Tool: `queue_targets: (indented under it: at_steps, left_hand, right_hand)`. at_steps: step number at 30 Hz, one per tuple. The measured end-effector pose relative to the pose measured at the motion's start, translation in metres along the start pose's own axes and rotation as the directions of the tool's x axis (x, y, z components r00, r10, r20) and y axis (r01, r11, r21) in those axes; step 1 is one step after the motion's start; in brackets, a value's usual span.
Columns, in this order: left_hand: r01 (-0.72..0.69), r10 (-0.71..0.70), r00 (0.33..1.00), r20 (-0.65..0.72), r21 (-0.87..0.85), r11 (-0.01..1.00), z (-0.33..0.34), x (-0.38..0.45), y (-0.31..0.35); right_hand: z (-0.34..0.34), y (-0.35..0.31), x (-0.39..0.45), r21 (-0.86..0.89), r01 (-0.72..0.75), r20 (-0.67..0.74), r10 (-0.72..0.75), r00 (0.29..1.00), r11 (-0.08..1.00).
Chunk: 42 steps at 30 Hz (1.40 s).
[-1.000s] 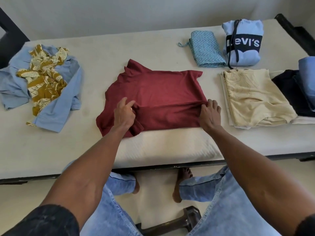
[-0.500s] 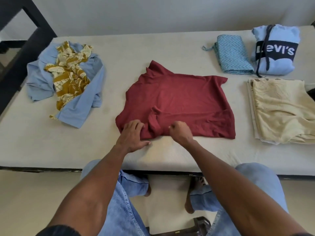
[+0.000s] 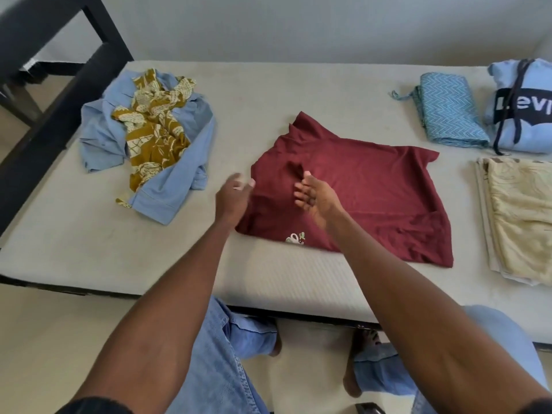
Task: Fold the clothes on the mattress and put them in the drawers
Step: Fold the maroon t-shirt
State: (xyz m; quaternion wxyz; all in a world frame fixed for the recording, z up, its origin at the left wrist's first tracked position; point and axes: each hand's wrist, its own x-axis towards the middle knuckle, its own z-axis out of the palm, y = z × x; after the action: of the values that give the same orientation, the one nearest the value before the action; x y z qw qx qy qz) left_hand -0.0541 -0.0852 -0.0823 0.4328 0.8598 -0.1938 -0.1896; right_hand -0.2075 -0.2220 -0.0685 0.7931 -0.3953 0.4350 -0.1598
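Hovering over the maroon t-shirt, both hands are loose and holding nothing as far as I can see. The right hand is turned palm-ish sideways with fingers relaxed and spread a bit, sitting above the middle-left part of the shirt. The left hand is a little blurry, fingers extended, right at the shirt's left edge; can't tell if it's actually touching the fabric. The shirt lies mostly flat on the mattress, partly folded, with a small printed logo showing near its front edge and a wrinkle bunched up by the right hand's fingertips. Off to the left, well apart from the shirt, there's an unfolded heap: a light blue shirt with a mustard patterned garment dumped on top of it. Over on the right side are the neat ones: a folded cream garment just beside the maroon shirt, a folded teal zigzag cloth behind it, and a light blue Levi's hoodie folded up next to that, partly cut off by the frame edge. A dark bed frame runs along the left end of the mattress. The person's jeans-covered knees and bare feet show below the near edge.
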Motion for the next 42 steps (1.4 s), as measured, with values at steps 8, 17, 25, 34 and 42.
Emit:
queue_targets:
  at_steps: [8, 17, 25, 34, 42]
  left_hand:
    - [0.161, -0.199, 0.965, 0.168, 0.214, 0.963, 0.010, -0.001, -0.031]
    - [0.324, -0.325, 0.946, -0.015, -0.051, 0.945, 0.001, -0.026, -0.048]
    - [0.292, -0.273, 0.948, -0.162, 0.112, 0.950, 0.013, -0.038, -0.034]
    - [-0.094, 0.125, 0.992, -0.014, 0.568, 0.818, 0.035, -0.028, -0.049]
    - [-0.440, 0.509, 0.860, 0.048, 0.576, 0.689, 0.052, -0.021, -0.034]
  right_hand:
    - [-0.031, 0.055, 0.003, -0.856, 0.226, -0.036, -0.489, 0.872, 0.466]
    - [-0.071, 0.078, -0.011, -0.995, 0.052, 0.005, -0.500, 0.866, 0.080]
    - [-0.090, 0.059, -0.011, -0.991, -0.128, -0.090, -0.497, 0.863, -0.042]
    - [-0.105, 0.044, 0.003, -0.976, -0.219, -0.177, -0.573, 0.800, -0.005]
    - [-0.051, 0.043, 0.023, -0.995, 0.083, 0.044, -0.533, 0.845, 0.049]
